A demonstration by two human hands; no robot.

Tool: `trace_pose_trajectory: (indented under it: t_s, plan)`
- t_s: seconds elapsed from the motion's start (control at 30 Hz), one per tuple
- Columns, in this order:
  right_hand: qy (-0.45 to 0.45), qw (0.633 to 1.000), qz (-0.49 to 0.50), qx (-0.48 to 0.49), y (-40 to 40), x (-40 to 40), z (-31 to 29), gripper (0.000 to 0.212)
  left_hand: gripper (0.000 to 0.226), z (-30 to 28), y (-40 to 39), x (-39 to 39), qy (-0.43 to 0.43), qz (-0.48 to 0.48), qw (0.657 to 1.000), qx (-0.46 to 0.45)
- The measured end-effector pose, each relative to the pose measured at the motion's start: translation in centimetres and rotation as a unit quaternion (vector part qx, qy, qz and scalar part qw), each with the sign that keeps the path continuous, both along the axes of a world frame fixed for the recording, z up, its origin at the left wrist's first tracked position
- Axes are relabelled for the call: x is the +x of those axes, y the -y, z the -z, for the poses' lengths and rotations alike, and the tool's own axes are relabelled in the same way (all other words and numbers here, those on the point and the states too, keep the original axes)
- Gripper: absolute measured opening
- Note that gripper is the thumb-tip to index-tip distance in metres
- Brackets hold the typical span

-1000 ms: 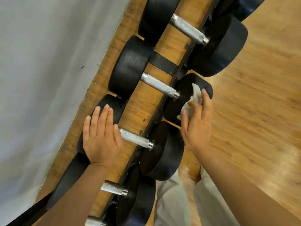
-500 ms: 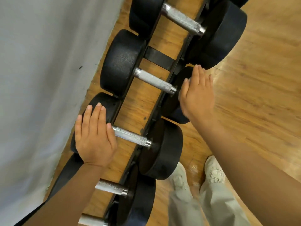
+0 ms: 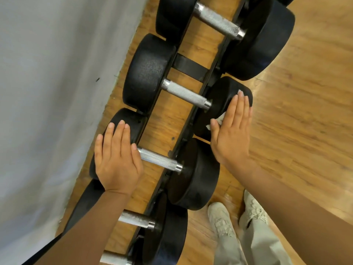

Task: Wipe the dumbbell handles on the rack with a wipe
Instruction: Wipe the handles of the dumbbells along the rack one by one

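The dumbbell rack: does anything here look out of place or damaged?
Nothing looks damaged or askew; the dumbbells sit in a row on the rack. One oddity: the right hand presses the wipe flat on a weight head, not on a handle.

Knurled metal handles [image 3: 185,93], glossy wood floor [image 3: 305,115]

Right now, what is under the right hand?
Under the flat right hand a white wipe is pressed against the near black head of a dumbbell. Only small white edges show by the thumb and fingertips; the hand covers the rest.
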State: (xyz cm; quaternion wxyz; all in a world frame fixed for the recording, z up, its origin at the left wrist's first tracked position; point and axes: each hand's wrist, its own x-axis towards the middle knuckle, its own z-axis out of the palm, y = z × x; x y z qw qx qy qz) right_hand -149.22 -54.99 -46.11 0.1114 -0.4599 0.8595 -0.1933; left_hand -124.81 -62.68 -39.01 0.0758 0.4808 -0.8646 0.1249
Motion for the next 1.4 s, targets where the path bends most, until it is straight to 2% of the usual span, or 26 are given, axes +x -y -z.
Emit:
trace_pose_trajectory:
  t_s: [0.1,0.27,0.43,0.6,0.7,0.83,0.93,1.07,1.17,1.27,1.33,1.4]
  plan:
    - [-0.002,1.0,0.015,0.013,1.3,-0.8,-0.4,0.069,0.046,0.0,0.0,0.0,0.001,-0.002,1.0,0.0]
    - [0.053,0.997,0.024,0.049,5.2,-4.5,-1.1,0.062,0.045,0.1,-0.1,0.1,0.002,0.001,1.0,-0.002]
    - [0.037,0.998,0.052,0.017,1.3,-0.9,-1.1,0.064,0.045,0.0,-0.2,-0.2,-0.001,-0.007,1.0,-0.005]
    - [0.029,0.999,0.039,0.019,-0.4,1.3,-0.8,0.064,0.045,0.0,-0.1,-0.1,0.002,-0.006,1.0,-0.003]
    - [0.039,0.997,0.035,0.058,1.5,-0.8,-1.5,0.07,0.045,-0.1,-0.3,-0.3,0.0,-0.009,1.0,-0.001]
    - [0.104,0.985,0.03,0.132,6.2,-6.1,-1.4,0.067,0.045,-0.1,-0.1,-0.1,0.001,-0.003,1.0,0.004]
    - [0.115,0.988,0.018,0.101,6.4,-6.3,-1.5,0.061,0.045,-0.1,-0.1,-0.1,0.003,-0.005,1.0,0.0]
    - [0.037,0.997,-0.063,0.014,2.1,-2.7,-1.3,0.056,0.045,-0.1,-0.1,-0.2,0.008,-0.006,1.0,0.0]
    - [-0.016,0.989,-0.143,0.01,0.2,-1.6,-0.7,0.055,0.045,-0.1,-0.1,-0.1,0.012,-0.001,1.0,-0.003]
    - [-0.014,0.983,-0.183,0.023,0.0,-3.3,-0.6,0.062,0.045,-0.1,-0.2,-0.2,0.006,-0.005,1.0,-0.002]
    - [0.037,0.991,-0.121,0.038,1.0,-4.9,-0.7,0.066,0.045,-0.1,-0.2,-0.2,0.005,-0.004,1.0,0.0]
    - [0.131,0.99,-0.007,0.051,2.6,-6.0,-0.8,0.066,0.045,0.0,-0.1,-0.1,0.008,0.0,1.0,-0.001]
